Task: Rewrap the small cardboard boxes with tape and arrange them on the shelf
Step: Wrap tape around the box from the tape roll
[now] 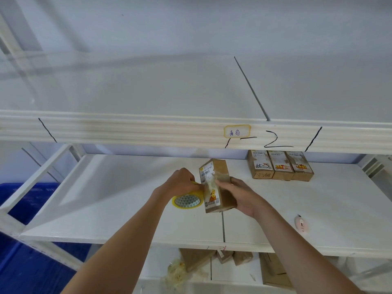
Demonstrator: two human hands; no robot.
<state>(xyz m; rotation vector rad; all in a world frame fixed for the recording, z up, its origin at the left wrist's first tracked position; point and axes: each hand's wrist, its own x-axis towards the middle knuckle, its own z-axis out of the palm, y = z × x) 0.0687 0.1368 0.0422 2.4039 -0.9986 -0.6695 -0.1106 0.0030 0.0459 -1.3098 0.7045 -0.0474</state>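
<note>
I am holding a small cardboard box [216, 185] above the middle of the white shelf [127, 200], tilted, its labelled face toward me. My right hand [239, 194] is gripping the box from its right side, fingers curled round its brown flank, thumb lying on the clear tape crossing its top. My left hand [182, 181] is clamping a yellow tape roll [186, 201], fingers curled over its rim, just beside the box's left edge; a strip of tape is running from the roll onto the box. Three more boxes [280, 165] are standing side by side, touching, at the shelf's back edge toward the right. A pink box cutter [301, 224] is lying near the shelf's front right edge, well apart from my hands.
</note>
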